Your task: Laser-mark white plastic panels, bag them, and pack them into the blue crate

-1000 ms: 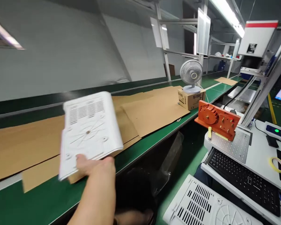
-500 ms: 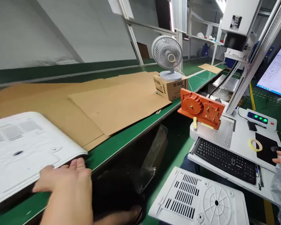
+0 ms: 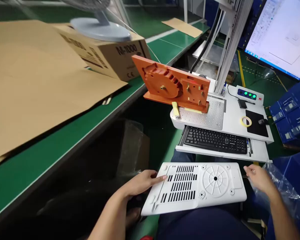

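A white plastic panel (image 3: 221,200) with rows of slots and a round spoked pattern lies across my lap. My left hand (image 3: 145,181) grips its left end, thumb on the top face near the slots and the other fingers partly hidden at the edge. Just off the panel's right end is my right hand (image 3: 260,178), its fingers curled together; whatever they may hold is hidden. A clear plastic bag (image 3: 287,191) hangs beside and behind my right wrist.
Ahead stands a white workstation with an orange fixture (image 3: 162,83), a keyboard (image 3: 215,140), yellow tape (image 3: 245,121) and a mouse (image 3: 262,122). Cardboard sheets (image 3: 40,86) and a fan (image 3: 100,28) on a box (image 3: 120,56) occupy the green bench (image 3: 57,143) at left. Blue boxes (image 3: 293,113) stand right.
My left hand has left the other white casing on the bench and now grips the lap panel. My right hand has come from beside the mouse pad to the panel's right end. The view has turned right.
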Demonstrator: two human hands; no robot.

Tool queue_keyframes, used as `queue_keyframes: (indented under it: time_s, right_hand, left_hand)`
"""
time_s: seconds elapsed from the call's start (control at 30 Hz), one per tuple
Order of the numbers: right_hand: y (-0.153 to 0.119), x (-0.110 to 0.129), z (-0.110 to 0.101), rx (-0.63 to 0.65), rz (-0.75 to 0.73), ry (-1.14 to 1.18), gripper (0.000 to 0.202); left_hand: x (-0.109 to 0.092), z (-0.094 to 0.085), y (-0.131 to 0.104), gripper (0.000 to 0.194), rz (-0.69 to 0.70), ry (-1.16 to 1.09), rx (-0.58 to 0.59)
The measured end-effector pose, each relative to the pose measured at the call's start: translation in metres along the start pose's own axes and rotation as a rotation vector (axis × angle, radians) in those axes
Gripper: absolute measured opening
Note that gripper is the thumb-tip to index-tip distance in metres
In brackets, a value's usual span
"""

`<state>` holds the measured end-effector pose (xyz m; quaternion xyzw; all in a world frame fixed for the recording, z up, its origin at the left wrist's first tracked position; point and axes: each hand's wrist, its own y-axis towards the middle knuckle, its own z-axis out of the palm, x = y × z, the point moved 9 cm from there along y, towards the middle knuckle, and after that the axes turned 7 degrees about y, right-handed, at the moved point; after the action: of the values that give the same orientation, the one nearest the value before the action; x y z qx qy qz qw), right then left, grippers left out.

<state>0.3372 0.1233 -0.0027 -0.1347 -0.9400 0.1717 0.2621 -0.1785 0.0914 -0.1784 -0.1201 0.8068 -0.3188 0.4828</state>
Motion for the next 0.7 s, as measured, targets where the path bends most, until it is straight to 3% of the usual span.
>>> queue_keyframes:
  time_s: [0.07,0.13,0.2,0.27,0.37,0.5,0.7]
  right_hand:
    - [0.001,-0.036,0.040,0.031,0.077,0.030,0.034]
    - [0.002,-0.056,0.069,0.051,0.100,0.069,0.030]
    - [0.000,-0.065,0.083,0.079,0.100,0.111,0.032]
    - [-0.006,-0.068,0.083,0.118,0.090,0.150,0.036]
    - [-0.022,-0.060,0.064,0.174,0.034,0.212,0.042]
    - [-0.044,-0.020,0.024,0.159,-0.132,0.405,0.047]
    - [-0.065,0.048,-0.046,-0.114,-0.368,0.599,0.049]
  left_hand:
    - [0.000,0.026,-0.001,0.073,-0.017,-0.052,0.180]
    - [-0.005,0.039,-0.005,0.078,-0.009,-0.127,0.270]
    - [-0.012,0.042,-0.013,0.079,0.006,-0.159,0.319]
    - [-0.019,0.039,-0.026,0.077,0.027,-0.161,0.340]
    - [-0.029,0.022,-0.048,0.072,0.059,-0.159,0.300]
    - [-0.034,-0.014,-0.067,0.067,0.067,-0.171,0.111]
    - [-0.066,-0.067,-0.086,0.074,0.248,-0.297,-0.314]
